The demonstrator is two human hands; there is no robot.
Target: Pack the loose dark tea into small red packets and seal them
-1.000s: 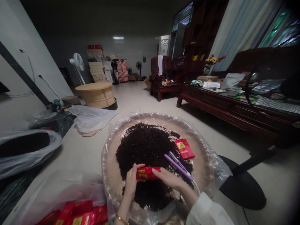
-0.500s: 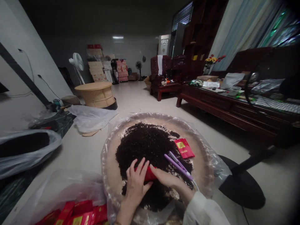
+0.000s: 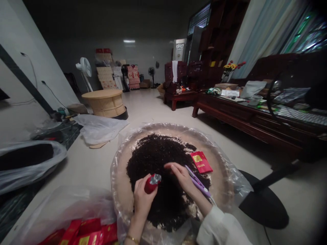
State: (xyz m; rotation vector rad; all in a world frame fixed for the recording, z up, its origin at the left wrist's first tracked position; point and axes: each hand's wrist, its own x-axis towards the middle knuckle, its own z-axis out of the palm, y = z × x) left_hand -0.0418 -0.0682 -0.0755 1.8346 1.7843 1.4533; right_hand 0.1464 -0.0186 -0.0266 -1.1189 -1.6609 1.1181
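Note:
My left hand point(image 3: 144, 194) is wrapped round a small red packet point(image 3: 151, 185) above the pile, its silvery, open-looking end tilted up to the right. To the right of it, my right hand point(image 3: 182, 175) hovers low over the dark loose leaves point(image 3: 160, 153), which look like tea. Its fingers are stretched out and slightly curved, and I see nothing in them. Under my right forearm lies a purple hair straightener point(image 3: 200, 186) with a pale cord. Flat red packets point(image 3: 201, 162) rest beside it. All this sits in a wide round tray point(image 3: 217, 149) lined with clear plastic.
A clear plastic bag point(image 3: 74, 200) with several red packets point(image 3: 88, 231) stands at lower left. Beyond it is another bag point(image 3: 57, 163) of dark material. A black stand base point(image 3: 268, 207) is right of the tray, near a long wooden table point(image 3: 242, 117).
Both hands were on the red packet. My right hand has let go and moved right, over the leaves. My left hand has turned the packet so its silvery end faces up.

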